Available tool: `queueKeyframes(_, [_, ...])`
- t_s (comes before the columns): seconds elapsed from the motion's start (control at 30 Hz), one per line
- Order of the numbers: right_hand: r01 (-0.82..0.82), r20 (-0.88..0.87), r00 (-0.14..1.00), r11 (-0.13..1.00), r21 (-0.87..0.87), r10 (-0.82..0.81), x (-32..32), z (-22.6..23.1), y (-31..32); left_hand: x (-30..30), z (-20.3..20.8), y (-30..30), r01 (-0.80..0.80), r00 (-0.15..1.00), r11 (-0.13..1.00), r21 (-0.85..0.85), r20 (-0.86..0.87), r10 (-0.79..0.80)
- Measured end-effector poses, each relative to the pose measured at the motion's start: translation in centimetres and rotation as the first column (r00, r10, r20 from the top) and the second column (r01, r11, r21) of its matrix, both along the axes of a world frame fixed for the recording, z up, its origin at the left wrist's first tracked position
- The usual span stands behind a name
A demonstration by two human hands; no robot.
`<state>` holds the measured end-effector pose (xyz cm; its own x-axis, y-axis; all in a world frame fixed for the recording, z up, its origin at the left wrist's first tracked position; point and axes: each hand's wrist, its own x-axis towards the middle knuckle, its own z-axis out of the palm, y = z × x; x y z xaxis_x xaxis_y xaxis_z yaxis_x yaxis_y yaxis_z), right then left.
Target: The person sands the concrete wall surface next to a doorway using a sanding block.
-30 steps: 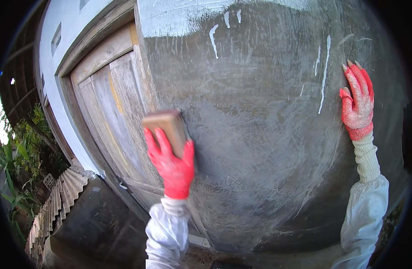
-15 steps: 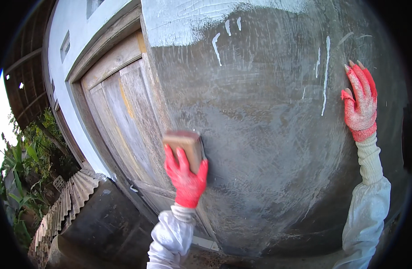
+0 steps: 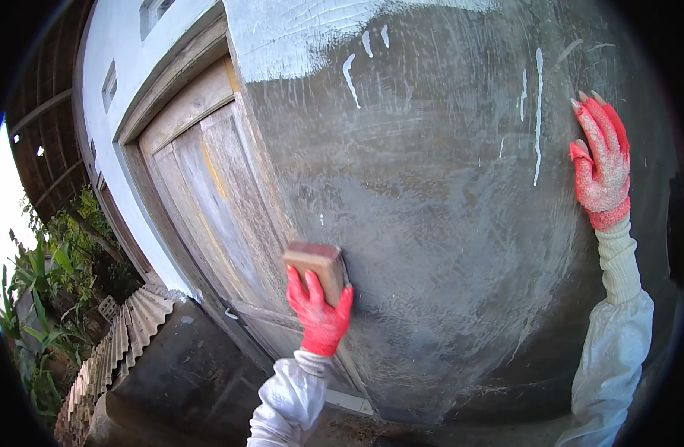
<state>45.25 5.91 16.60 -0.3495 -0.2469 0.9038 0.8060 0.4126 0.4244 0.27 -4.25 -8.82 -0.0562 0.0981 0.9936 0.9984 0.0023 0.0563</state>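
My left hand (image 3: 321, 316), in a red glove with bare fingertips, is closed around a brown rectangular block (image 3: 320, 267) with a reddish upper layer. The block is pressed against the grey plastered wall (image 3: 446, 223), close to the edge of the weathered wooden door (image 3: 215, 160). My right hand (image 3: 604, 160), gloved in the same red with pale dust on it, lies flat on the wall at the upper right. Its fingers are stretched upward and hold nothing.
White paint (image 3: 282, 37) covers the top of the wall, with white drips (image 3: 539, 119) below it. At the lower left are a corrugated roofing sheet (image 3: 133, 320) and a dark low wall (image 3: 185, 357). Green plants (image 3: 44, 298) grow beyond them.
My left hand has slid the block downward and slightly right along the wall. My right hand stays flat in nearly the same place. The view has shifted a little.
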Motion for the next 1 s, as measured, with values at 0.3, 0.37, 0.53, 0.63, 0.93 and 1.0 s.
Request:
queueKeyframes(0.3, [-0.026, -0.023, 0.999, 1.0, 0.0, 0.026, 0.3, -0.3, 0.7, -1.7, 14.2, 0.7, 0.0, 0.985, 0.994, 0.108, 0.172, -0.019])
queueKeyframes(0.37, [-0.023, -0.036, 0.999, 1.0, 0.007, 0.023, 0.4, -0.2, 0.8, -0.4, 5.5, 0.3, -0.016, 0.996, 0.999, 0.037, 0.086, 0.013])
queueKeyframes(0.53, [0.016, -0.029, 0.999, 1.0, 0.01, -0.015, -0.3, 0.2, 0.3, 0.3, -3.6, -0.8, -0.006, 0.999, 0.999, -0.049, 0.037, 0.008])
queueKeyframes(0.63, [0.001, -0.002, 1.0, 1.0, -0.014, -0.001, 0.4, -0.4, 0.7, 0.1, 8.6, 0.8, 0.008, 1.0, 0.999, 0.032, -0.008, -0.008])
queueKeyframes(0.93, [-0.037, -0.052, 0.998, 0.999, 0.024, 0.038, 0.6, -0.4, 1.2, 1.0, 5.0, 0.3, -0.022, 1.0, 0.999, 0.034, 0.021, 0.022])
queueKeyframes(1.0, [-0.06, -0.057, 0.996, 0.998, 0.034, 0.062, -0.1, 0.1, 0.9, 0.6, -6.2, -0.9, -0.039, 0.998, 0.997, -0.06, -0.049, 0.036])
